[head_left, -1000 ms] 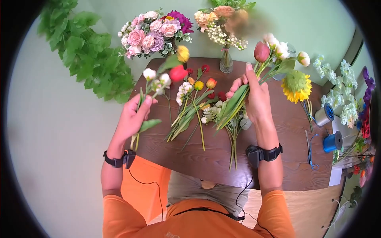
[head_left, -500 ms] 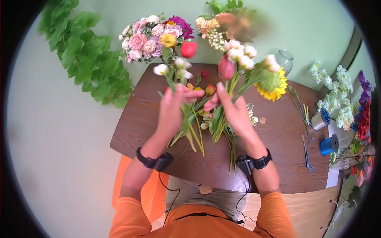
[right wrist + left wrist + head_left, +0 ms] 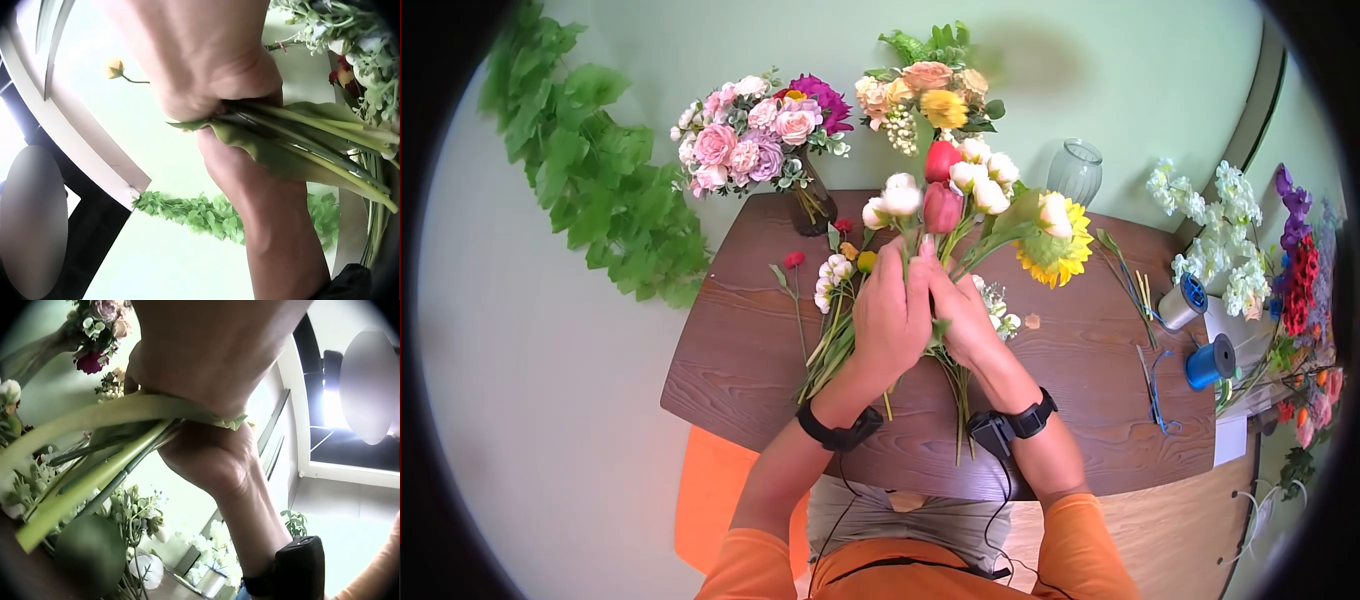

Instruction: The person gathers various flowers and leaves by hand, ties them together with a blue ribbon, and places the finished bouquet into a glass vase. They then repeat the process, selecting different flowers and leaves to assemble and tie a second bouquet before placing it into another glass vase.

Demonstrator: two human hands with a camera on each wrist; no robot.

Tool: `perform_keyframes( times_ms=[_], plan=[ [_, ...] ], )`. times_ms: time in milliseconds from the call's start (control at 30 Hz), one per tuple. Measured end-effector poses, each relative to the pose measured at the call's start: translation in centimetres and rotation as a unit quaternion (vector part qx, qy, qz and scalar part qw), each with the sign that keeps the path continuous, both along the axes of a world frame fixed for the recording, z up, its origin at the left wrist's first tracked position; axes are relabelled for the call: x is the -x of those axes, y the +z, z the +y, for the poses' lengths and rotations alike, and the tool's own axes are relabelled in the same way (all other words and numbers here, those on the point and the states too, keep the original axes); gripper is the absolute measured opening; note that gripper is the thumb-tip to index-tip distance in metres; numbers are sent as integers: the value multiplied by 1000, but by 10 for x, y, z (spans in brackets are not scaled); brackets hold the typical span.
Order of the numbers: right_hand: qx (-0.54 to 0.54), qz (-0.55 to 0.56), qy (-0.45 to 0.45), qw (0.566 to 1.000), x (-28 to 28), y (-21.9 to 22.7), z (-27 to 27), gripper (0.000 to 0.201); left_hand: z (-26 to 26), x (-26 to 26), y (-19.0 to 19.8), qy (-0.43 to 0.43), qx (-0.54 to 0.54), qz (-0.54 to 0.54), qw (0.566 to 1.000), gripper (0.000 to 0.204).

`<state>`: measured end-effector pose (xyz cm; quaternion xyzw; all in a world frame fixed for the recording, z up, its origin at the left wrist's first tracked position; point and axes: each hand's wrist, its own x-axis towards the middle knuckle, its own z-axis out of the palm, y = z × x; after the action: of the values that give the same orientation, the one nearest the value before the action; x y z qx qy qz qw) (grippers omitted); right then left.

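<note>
Both hands meet above the middle of the table, thumbs close together. The left hand (image 3: 892,312) grips stems below white blooms (image 3: 900,195) and a red tulip (image 3: 941,160); a yellow flower (image 3: 944,108) rises above. Beside it the right hand (image 3: 960,312) grips stems under a pink tulip (image 3: 942,207), white buds (image 3: 990,180) and a sunflower (image 3: 1055,250) leaning right. In the left wrist view, thick green stems (image 3: 94,481) stick out below the fists. Green stems and a broad leaf (image 3: 269,147) show in the right wrist view. Fingertips are mostly hidden.
Loose flowers (image 3: 835,270) lie left of the hands on the brown table (image 3: 730,330). Behind stand a pink bouquet (image 3: 740,140) in a dark vase (image 3: 812,205), a peach bouquet (image 3: 925,80) and a glass vase (image 3: 1076,172). Ribbon spools (image 3: 1210,362) sit at right.
The two hands have come together from apart, bringing their flowers side by side into one cluster. The head view has shifted slightly.
</note>
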<state>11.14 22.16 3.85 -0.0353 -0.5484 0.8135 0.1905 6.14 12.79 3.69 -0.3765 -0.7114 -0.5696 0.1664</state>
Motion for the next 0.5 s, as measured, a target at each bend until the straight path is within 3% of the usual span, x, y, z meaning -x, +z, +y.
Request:
perform_keyframes(
  times_ms=[67, 167, 267, 433, 500],
  plan=[
    [34, -25, 38, 998, -1, -1, -1, 46, -6, -2, 3, 16, 87, 103, 991, 42],
    [100, -37, 31, 994, -1, 3, -4, 46, -5, -4, 12, 23, 94, 142, 985, 39],
    [120, 11, 28, 992, -2, -1, -6, 44, -6, -8, 26, -12, 122, 103, 987, 38],
    [23, 43, -15, 999, 2, -11, 0, 34, -12, -4, 29, -21, 186, 79, 979, 37],
    [55, 36, -36, 997, -1, -1, -4, 32, -19, -4, 26, -25, 199, 67, 977, 38]
  ],
)
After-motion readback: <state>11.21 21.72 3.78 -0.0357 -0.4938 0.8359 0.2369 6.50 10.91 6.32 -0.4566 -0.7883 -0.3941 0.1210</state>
